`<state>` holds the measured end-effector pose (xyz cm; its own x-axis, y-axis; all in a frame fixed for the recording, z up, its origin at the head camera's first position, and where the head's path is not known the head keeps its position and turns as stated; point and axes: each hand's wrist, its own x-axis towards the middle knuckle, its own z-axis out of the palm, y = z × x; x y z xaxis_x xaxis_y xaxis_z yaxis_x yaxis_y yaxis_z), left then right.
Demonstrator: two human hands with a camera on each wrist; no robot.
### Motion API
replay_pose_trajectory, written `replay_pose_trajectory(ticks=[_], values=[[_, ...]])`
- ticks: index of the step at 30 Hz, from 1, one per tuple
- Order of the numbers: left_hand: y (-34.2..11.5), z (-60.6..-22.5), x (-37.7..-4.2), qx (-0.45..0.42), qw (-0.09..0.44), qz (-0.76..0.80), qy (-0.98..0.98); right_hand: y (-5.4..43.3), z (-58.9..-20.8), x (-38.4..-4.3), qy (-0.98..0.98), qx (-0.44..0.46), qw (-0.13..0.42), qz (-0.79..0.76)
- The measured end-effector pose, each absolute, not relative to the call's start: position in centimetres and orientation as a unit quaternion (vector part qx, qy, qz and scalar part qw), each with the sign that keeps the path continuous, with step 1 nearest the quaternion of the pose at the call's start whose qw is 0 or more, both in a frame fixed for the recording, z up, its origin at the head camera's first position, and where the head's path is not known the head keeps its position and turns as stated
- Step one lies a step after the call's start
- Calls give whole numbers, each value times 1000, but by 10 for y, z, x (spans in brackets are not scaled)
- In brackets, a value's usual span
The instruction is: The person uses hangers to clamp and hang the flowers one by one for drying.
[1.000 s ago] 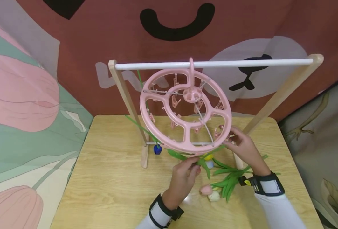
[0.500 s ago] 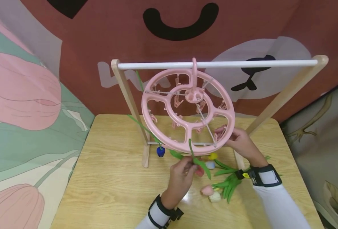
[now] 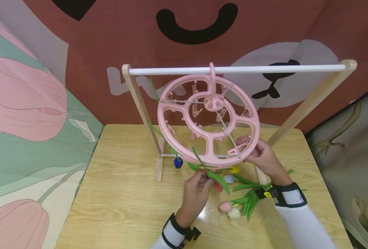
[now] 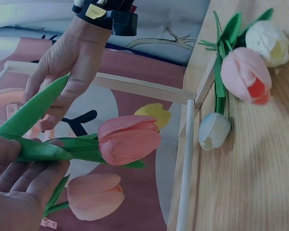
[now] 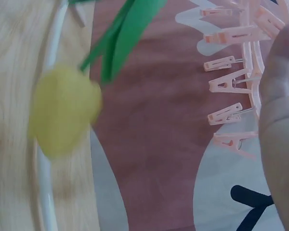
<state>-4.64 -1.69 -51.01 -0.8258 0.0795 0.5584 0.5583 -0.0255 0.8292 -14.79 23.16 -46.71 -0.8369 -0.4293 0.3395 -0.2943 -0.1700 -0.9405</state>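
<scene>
A pink round hanger (image 3: 209, 152) with small clothespins hangs by its hook from a white rod. My left hand (image 3: 196, 193) pinches a pink artificial tulip (image 4: 130, 139) by its green stem, below the ring's front edge; the stem tip points up and left. At the ring's right front, my right hand (image 3: 262, 157) grips a pink clothespin (image 3: 237, 150), its fingertips partly hidden by the rim. A yellow tulip (image 5: 65, 113), a peach tulip (image 4: 95, 196) and a blue tulip (image 3: 178, 163) hang below the ring.
The rack's wooden legs (image 3: 141, 114) stand on a wooden table (image 3: 118, 204). Under my right wrist lie loose tulips, among them a pale pink tulip (image 3: 225, 206) and a white tulip (image 3: 233, 213). A printed cloth (image 3: 109, 41) hangs behind.
The ring has shifted slightly right. The tulip in my left hand has swung its stem tip up and leftward. The clothespin at my right hand now lies more level.
</scene>
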Motion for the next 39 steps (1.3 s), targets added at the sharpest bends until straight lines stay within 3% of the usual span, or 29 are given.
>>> replay_pose_trajectory(ticks=[7,21,30,39], values=[[-17,-509,-45,-209,201,-653,-699,222,-460,-132,665,-232,-40,-709],[-4,-520,-40,-166,146,-682,-697,216,-444,-96,830,-221,-207,-468],[8,-530,-45,-195,139,-678,-695,202,-445,-86,814,-264,-234,-461],[16,-531,-56,-143,117,-678,-712,189,-448,-80,804,-245,-200,-504]])
